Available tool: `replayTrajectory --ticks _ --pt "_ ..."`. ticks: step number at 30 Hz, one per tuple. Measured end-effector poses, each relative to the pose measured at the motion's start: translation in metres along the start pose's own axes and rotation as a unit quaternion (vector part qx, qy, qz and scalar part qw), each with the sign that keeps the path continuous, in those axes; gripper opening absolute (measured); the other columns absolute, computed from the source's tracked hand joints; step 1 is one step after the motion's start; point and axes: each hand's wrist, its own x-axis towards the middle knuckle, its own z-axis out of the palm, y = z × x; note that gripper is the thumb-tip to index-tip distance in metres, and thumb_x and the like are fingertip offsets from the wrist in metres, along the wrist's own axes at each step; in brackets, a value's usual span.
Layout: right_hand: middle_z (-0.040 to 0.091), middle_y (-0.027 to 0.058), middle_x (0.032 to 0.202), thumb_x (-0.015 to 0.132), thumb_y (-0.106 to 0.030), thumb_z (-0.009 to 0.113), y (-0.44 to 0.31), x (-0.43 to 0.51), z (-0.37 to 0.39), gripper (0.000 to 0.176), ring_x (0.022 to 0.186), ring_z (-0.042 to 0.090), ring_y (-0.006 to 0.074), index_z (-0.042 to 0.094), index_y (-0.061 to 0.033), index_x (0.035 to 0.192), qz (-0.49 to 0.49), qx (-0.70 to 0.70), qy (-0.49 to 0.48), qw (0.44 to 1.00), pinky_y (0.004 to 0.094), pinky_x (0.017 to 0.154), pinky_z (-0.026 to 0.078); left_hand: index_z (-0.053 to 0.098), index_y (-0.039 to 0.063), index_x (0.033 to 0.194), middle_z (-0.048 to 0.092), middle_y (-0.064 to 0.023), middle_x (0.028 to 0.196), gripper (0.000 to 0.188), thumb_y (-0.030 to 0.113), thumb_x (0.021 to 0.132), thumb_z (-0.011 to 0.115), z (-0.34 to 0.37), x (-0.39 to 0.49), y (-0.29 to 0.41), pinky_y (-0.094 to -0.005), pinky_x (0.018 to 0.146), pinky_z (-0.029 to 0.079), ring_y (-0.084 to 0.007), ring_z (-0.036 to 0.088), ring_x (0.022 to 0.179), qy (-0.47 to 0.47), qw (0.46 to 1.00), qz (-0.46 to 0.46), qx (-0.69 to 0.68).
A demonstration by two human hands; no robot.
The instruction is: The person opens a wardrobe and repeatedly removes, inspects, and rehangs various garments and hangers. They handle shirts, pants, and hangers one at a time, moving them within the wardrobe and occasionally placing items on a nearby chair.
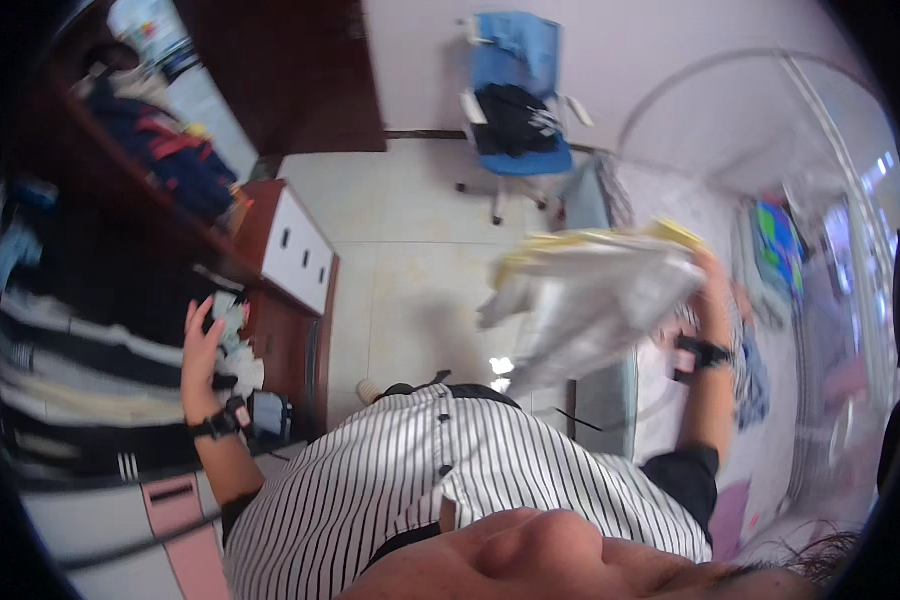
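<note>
My right hand [709, 281], with a black band on the wrist, grips a pale, translucent-looking cloth or garment [592, 300] by its upper right corner. Yellow trim runs along the cloth's top edge; the rest hangs down over the floor, blurred. On the other side, my left hand [204, 341] is raised with its fingers apart and holds nothing that I can see. It is nearest to some pale green and white items [232, 337] beside an open wardrobe, where dark and light clothes [90, 375] hang. Whether the fingers touch those items, I cannot tell.
A blue office chair [525, 150] bearing black clothing [517, 120] stands by the far wall. At the right is a bed [667, 202] under a mosquito net [735, 135]. A low cabinet with white drawers [296, 247] and a dark blue backpack [176, 161] are at the left.
</note>
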Motion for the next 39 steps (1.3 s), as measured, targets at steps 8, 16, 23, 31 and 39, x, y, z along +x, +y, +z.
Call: replayTrajectory --ticks 8,16,23,31,39 --pt "0.063 0.0109 0.114 0.095 -0.034 0.056 -0.012 0.084 -0.249 0.040 0.099 0.060 0.0218 0.061 -0.0048 0.122 0.003 -0.228 0.310 0.923 0.0383 0.084 0.046 0.053 0.015 0.140 0.015 -0.0235 0.160 0.061 0.039 0.087 0.071 0.010 -0.043 0.059 -0.0419 0.113 0.032 -0.0362 0.022 0.147 0.017 0.998 -0.050 0.024" --pt "0.050 0.0116 0.138 0.092 -0.041 0.058 0.131 0.162 -0.071 0.056 0.125 0.048 0.0248 0.049 -0.0111 0.138 0.132 -0.104 0.124 0.978 0.0464 0.105 0.031 0.049 0.014 0.144 0.008 -0.0227 0.162 0.064 0.035 0.088 0.072 -0.040 -0.071 0.049 -0.0413 0.110 0.036 -0.0350 0.023 0.147 0.061 0.996 -0.071 -0.001" --pt "0.064 -0.0014 0.110 0.094 -0.035 0.063 0.032 0.084 0.316 0.033 0.099 0.059 0.0127 0.061 -0.0147 0.120 0.046 -0.043 -0.398 0.915 0.0288 0.082 0.042 0.046 0.016 0.145 0.009 -0.0223 0.162 0.065 0.034 0.088 0.072 -0.132 -0.117 0.037 -0.0418 0.115 0.027 -0.0356 0.015 0.149 0.158 0.983 -0.048 0.078" --pt "0.063 0.0019 0.113 0.094 -0.015 0.064 -0.148 -0.171 0.663 0.027 0.101 0.060 0.0143 0.061 -0.0036 0.118 -0.240 -0.143 -0.696 0.662 0.0278 0.086 0.048 0.038 0.012 0.149 0.015 -0.0251 0.159 0.071 0.032 0.089 0.071 -0.228 -0.155 0.028 -0.0402 0.118 0.023 -0.0360 0.015 0.150 0.203 0.974 0.040 0.094" --pt "0.058 0.0204 0.125 0.083 -0.021 0.072 -0.222 -0.300 0.866 0.055 0.112 0.060 0.0346 0.054 -0.0045 0.132 -0.543 -0.164 -0.607 0.557 0.0378 0.097 0.049 0.026 0.008 0.154 0.033 -0.0233 0.154 0.082 0.025 0.089 0.072 -0.265 -0.153 0.002 -0.0260 0.063 0.045 -0.0115 0.047 0.070 0.259 0.966 0.020 0.008"
